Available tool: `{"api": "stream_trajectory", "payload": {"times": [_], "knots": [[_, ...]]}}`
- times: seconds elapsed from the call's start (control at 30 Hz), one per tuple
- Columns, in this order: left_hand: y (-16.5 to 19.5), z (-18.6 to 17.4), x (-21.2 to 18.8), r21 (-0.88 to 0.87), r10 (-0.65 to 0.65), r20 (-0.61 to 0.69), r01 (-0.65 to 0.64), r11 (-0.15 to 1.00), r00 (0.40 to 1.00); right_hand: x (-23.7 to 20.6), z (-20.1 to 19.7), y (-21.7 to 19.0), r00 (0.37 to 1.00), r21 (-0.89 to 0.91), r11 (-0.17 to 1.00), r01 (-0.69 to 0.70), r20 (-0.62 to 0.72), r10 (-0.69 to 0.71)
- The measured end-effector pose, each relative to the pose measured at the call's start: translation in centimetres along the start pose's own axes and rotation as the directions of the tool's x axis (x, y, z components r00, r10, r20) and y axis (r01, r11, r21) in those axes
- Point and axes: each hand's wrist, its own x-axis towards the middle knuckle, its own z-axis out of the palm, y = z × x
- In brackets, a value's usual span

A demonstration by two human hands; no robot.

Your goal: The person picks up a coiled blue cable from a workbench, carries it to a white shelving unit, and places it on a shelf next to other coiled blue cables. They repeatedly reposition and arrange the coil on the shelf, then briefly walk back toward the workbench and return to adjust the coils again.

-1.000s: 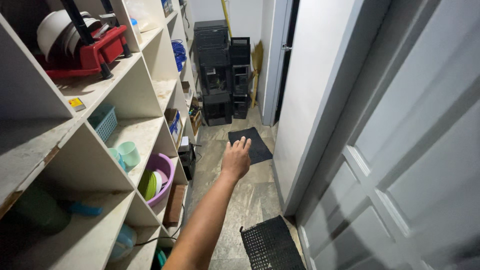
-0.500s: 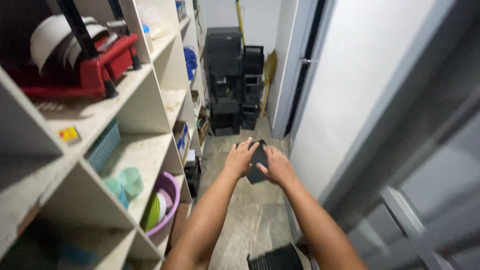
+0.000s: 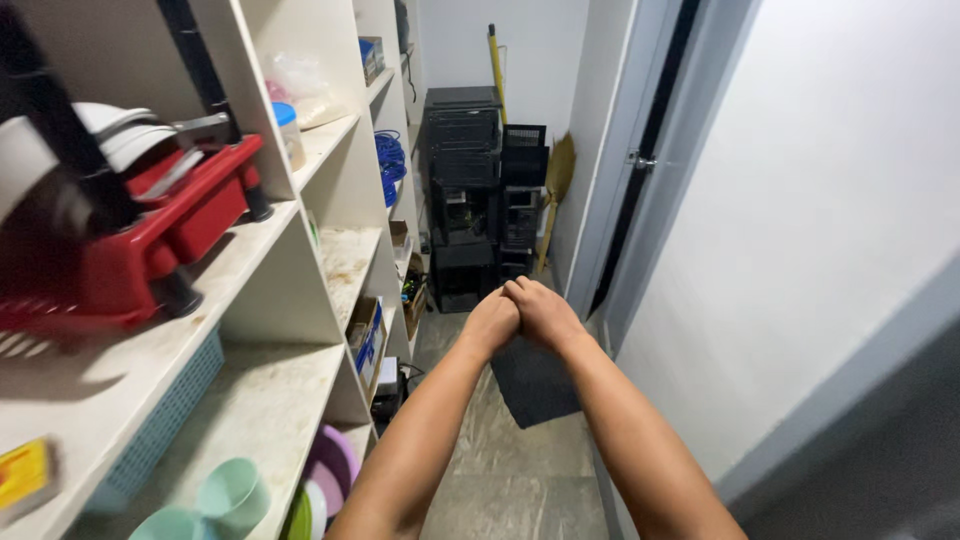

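- Two hands are seen: the left hand point(image 3: 492, 322) and right hand point(image 3: 541, 310) are pressed together, fingers curled shut; nothing held can be made out.
- One dark mat point(image 3: 535, 385) lies on the floor beneath them.
- Two pale green cups point(image 3: 232, 494) sit on the lower shelf point(image 3: 262, 400).
- One red rack point(image 3: 150, 240) is kept above.

head cam, facing fwd-down, hands point(image 3: 520, 312) close

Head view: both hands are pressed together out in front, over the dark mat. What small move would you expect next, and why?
Probably the hands part. The left hand and right hand meet knuckle to knuckle with nothing visible between them, above the dark mat on the floor. No shelf item is within touch, so separating must come before any reach.
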Motion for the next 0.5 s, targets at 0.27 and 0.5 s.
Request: {"api": "stream_trajectory", "payload": {"times": [0.27,0.5], "knots": [[-7.1,7.7,11.1,-0.106,-0.115,0.115,0.127,0.986,0.987,9.5,1.8,13.2,0.995,0.155,0.983,-0.100,0.025,0.097],[-14.8,15.5,19.9,0.049,-0.209,0.168,0.203,0.978,0.964,18.9,4.5,24.0,0.978,0.104,0.976,-0.189,0.110,0.178]]}}
